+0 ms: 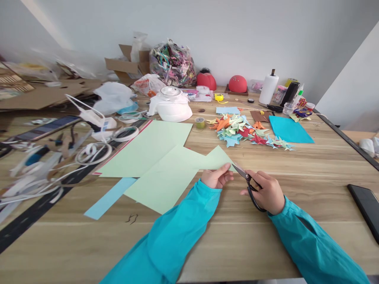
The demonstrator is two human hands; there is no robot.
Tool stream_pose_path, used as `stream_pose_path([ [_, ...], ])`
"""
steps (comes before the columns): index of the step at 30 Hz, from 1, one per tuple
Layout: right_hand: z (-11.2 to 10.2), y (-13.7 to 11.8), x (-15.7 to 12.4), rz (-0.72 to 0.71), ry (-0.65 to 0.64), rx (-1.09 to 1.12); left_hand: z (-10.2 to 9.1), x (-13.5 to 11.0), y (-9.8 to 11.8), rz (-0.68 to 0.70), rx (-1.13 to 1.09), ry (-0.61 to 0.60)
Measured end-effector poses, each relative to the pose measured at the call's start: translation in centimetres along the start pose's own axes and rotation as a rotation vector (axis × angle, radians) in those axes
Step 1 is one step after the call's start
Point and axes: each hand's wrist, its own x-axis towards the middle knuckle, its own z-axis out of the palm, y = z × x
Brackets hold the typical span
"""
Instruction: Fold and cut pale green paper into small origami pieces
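My left hand (217,176) pinches the lower edge of a small pale green piece of paper (217,157) between thumb and fingers. In my right hand (268,191) is a pair of scissors (251,187) with black handles, its blade tips at the right corner of that piece. Just left of the held piece lies a larger pale green sheet (168,177), partly over another green sheet (148,144) with a red edge. A light blue paper strip (111,197) sticks out from under the sheets. Whether the held piece joins the larger sheet I cannot tell.
Behind my hands lies a pile of folded colored paper shapes (237,128), beside a turquoise paper square (290,129) and a spool of thread (200,122). White cables (94,154) clutter the left side. A black phone (365,207) rests at the right edge.
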Motion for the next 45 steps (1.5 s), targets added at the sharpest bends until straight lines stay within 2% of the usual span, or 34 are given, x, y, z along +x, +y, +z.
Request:
stream_pose_path([
  [25, 0.0, 0.0, 0.2, -0.012, 0.023, 0.002, 0.2, -0.1, -0.1, -0.002, -0.017, 0.028],
  [31, -0.3, -0.2, 0.3, 0.06, 0.115, 0.075, 0.3, -0.1, 0.0, 0.0, 0.01, 0.063],
  [33, -0.4, -0.3, 0.3, 0.082, 0.086, 0.12, 0.4, -0.2, 0.1, 0.003, 0.036, 0.09],
  [38, 0.0, -0.1, 0.1, 0.116, -0.08, 0.254, 0.6, -0.2, 0.2, 0.052, 0.073, 0.162],
  [45, 0.7, 0.7, 0.0, 0.116, -0.119, 0.42, 0.7, 0.0, -0.1, 0.134, 0.114, 0.218],
])
